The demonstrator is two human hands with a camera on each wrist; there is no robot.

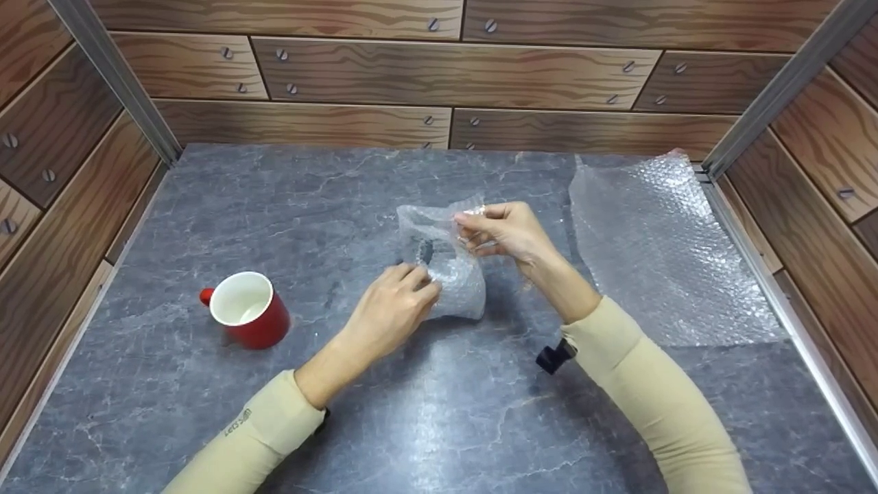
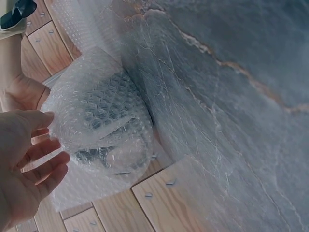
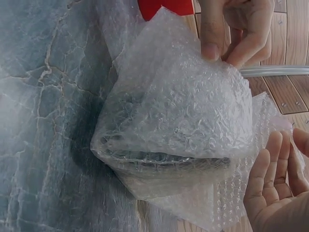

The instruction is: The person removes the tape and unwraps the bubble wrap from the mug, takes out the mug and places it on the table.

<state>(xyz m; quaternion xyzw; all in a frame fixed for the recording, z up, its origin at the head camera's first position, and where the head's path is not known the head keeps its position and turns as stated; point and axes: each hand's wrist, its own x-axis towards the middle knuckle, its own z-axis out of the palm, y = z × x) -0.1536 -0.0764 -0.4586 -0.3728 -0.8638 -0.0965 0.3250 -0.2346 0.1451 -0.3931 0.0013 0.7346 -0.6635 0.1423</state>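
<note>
A bundle of clear bubble wrap (image 1: 456, 285) stands upright on the table in the middle of the head view. Something rounded is inside, its kind hidden by the layers. My left hand (image 1: 394, 305) pinches the near left side of the wrap's upper rim between thumb and fingers. With thumb and fingertips, my right hand (image 1: 511, 233) holds a loose flap (image 1: 432, 216) that rises from the bundle's far side. The right wrist view shows the folded layers of the bundle (image 3: 178, 111) between both hands; in the left wrist view the bundle (image 2: 101, 116) bulges beside the left fingers.
To the left stands a red mug (image 1: 264, 322) with a white inside, its handle pointing left. A flat sheet of bubble wrap (image 1: 658, 254) lies along the table's right side. Wood-patterned panels (image 1: 453, 72) and metal posts (image 1: 123, 82) border the grey marbled table (image 1: 274, 192).
</note>
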